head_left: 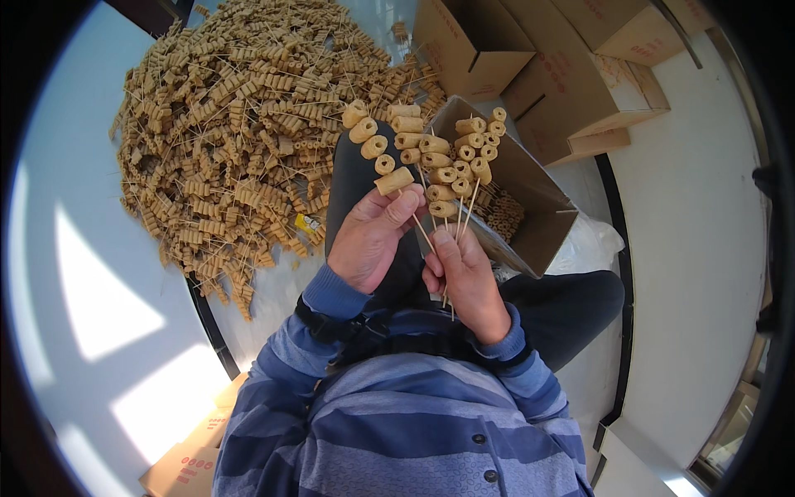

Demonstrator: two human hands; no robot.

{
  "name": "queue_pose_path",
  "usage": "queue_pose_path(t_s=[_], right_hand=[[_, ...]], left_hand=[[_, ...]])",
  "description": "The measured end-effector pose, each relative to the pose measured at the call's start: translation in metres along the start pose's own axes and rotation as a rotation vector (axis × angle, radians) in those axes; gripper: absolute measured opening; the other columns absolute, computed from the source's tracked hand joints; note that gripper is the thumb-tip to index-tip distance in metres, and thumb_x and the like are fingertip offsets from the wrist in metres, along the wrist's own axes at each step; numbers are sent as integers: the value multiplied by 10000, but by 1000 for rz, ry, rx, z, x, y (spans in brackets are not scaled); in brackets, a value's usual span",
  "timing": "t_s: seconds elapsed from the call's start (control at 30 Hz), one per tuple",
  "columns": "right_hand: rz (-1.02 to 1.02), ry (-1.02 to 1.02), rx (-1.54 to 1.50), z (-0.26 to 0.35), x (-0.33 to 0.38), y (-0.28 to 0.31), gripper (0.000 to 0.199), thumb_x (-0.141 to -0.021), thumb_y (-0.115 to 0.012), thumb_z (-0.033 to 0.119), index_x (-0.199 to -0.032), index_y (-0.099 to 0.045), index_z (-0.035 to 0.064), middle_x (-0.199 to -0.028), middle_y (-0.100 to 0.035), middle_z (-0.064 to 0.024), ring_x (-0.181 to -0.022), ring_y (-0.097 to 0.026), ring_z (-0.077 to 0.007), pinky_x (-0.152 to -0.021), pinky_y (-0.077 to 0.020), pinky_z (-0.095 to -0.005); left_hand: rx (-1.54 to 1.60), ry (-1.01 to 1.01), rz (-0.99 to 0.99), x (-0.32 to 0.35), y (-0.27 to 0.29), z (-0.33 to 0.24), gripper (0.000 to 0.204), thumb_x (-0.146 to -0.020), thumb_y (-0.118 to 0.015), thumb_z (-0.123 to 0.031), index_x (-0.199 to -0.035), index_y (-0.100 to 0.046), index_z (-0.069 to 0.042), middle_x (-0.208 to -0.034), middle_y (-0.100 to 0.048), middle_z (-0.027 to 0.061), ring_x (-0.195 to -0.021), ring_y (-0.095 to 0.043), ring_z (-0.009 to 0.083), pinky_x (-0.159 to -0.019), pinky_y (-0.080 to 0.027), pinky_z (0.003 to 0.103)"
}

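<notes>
Bright sun patches (pixel 103 298) lie on the pale surface (pixel 91 389) to your left. You wear a blue striped top (pixel 406 406) and dark pants (pixel 571 311). Your left hand (pixel 368 244) pinches one stick of tan rolls (pixel 374 147), just by the lowest roll. Your right hand (pixel 465 277) is closed around the bare ends of a bunch of sticks (pixel 435 144), and their rolls fan out above it. Just past that hand, an open box (pixel 542 215) has more sticks of rolls (pixel 503 217) inside. Ahead on your left lies a big heap (pixel 240 141) of them. Brown boxes (pixel 501 74) stand farther off, ahead to the right.
</notes>
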State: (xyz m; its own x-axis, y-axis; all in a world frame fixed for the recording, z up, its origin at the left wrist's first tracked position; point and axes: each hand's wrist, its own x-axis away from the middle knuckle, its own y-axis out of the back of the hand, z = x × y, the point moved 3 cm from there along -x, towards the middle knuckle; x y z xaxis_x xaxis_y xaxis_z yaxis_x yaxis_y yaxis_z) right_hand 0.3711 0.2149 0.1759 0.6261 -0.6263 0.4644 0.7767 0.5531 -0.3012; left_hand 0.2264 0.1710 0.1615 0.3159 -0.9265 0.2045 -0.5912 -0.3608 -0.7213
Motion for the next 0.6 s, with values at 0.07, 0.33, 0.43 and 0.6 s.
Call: queue_pose_path(t_s=[0.07, 0.33, 0.43, 0.6], right_hand=[[-22, 69, 33, 1, 3, 1, 235, -1073, -475, 260, -1007, -483, 34, -695, -449, -6, -554, -480, -91, -496, -399, -222], [-2, 67, -112, 0, 15, 16, 232, -1070, -487, 262, -1001, -475, 41, -714, -460, -7, -555, -439, -82, -507, -391, -225], [21, 68, -118, 0, 17, 16, 224, -1072, -482, 290, -1028, -476, 71, -709, -445, 6, -570, -420, -81, -526, -369, -215], [58, 64, -27, 0, 24, 19, 237, -1075, -471, 305, -1038, -466, 71, -712, -437, 9, -581, -421, -87, -540, -367, -216]], left_hand=[[-48, 0, -38, 0, -5, -5, 316, -980, -651, -207, -1265, -593, -83, -1109, -642, 37, -1088, -602, 185, -1009, -456, 364], [3, -40, 90, -1, -18, -15, 269, -963, -668, -127, -1203, -560, -70, -1112, -652, 52, -976, -633, 194, -913, -511, 362], [-9, -34, 78, -1, -19, -14, 269, -950, -683, -119, -1182, -553, -82, -1095, -663, 54, -969, -646, 201, -903, -518, 363], [-70, -80, 45, -3, -18, -23, 416, -939, -703, -172, -1303, -524, -78, -1133, -648, 54, -1006, -652, 209, -914, -533, 376]])
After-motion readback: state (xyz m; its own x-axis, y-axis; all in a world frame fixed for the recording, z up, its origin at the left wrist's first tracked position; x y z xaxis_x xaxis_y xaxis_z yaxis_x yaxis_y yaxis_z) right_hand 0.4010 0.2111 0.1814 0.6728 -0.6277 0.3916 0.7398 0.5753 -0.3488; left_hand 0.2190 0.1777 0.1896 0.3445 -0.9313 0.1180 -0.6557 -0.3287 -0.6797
